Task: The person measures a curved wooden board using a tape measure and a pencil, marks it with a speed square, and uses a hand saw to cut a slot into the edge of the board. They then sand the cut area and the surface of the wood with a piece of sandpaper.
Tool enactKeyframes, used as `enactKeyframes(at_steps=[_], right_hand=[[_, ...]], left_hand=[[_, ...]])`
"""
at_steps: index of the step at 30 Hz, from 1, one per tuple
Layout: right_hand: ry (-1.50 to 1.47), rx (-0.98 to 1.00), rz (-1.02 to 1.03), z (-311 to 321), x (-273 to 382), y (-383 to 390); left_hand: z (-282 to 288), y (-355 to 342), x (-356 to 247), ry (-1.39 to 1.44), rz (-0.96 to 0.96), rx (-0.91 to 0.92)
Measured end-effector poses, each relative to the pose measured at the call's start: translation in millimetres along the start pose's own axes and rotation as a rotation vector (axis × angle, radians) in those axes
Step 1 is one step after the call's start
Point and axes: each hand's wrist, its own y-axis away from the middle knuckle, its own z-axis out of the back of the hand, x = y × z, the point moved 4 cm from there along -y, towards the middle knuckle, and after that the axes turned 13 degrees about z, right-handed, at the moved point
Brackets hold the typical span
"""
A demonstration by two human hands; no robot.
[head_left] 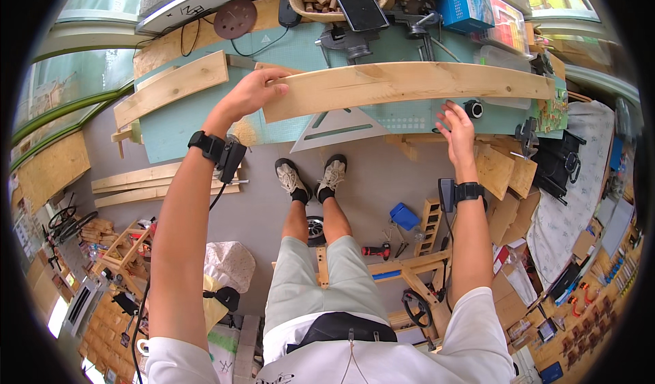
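While the left hand (254, 95) grips a plank (409, 82), a triangle (339, 121) lies near.

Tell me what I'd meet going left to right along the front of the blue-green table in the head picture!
Short wooden board → left hand → pale triangle ruler → right hand → dark metal tool.
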Motion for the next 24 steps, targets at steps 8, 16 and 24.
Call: enactKeyframes(at_steps=[8, 16, 24], right_hand=[[1.275, -0.048, 0.468, 112.5, -21.5, -68.2], [1.090, 0.041, 0.440, 25.9, -9.0, 7.0], [0.742, 0.478, 0.479, -145.5, 55.2, 149.1]], left_hand=[[-29.1, -61.0, 17.1, -0.024, -0.005, -0.403], [-33.2, -23.4, 65.4, 0.399, -0.053, -0.567], [-142.7, 79.9, 10.2, 0.243, -0.171, -0.112]])
